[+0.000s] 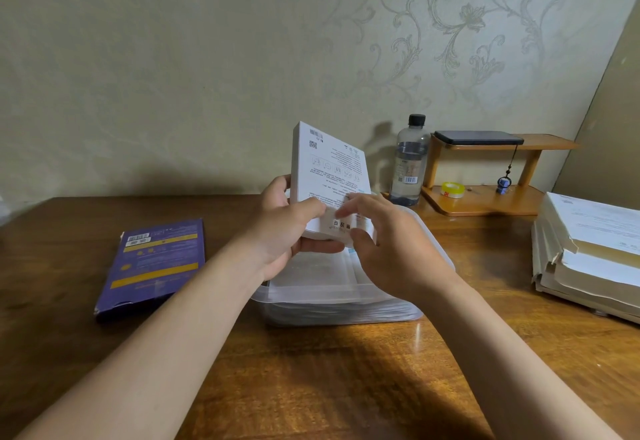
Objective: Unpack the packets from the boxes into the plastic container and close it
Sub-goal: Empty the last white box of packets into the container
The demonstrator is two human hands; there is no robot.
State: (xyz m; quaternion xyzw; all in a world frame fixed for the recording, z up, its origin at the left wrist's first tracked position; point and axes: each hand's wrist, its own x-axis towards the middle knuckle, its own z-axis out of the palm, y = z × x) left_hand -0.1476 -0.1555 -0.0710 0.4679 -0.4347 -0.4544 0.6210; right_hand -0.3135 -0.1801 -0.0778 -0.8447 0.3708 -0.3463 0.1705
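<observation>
Well to the left of our fingers the purple box lies flat on the table. Our left hand grips the lower end of the white box, with the thumb curled on its printed face. The long axis of this box rises up and away from us. The packets stick out from its lower mouth. Our right hand, which is the nearer one, pinches them between thumb and forefinger. Directly under the fingers stands the plastic container. Its top looks open, so we judge there is room for a downward pull.

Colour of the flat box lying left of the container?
Purple box with yellow bands and a barcode label; head view shows it.
</observation>
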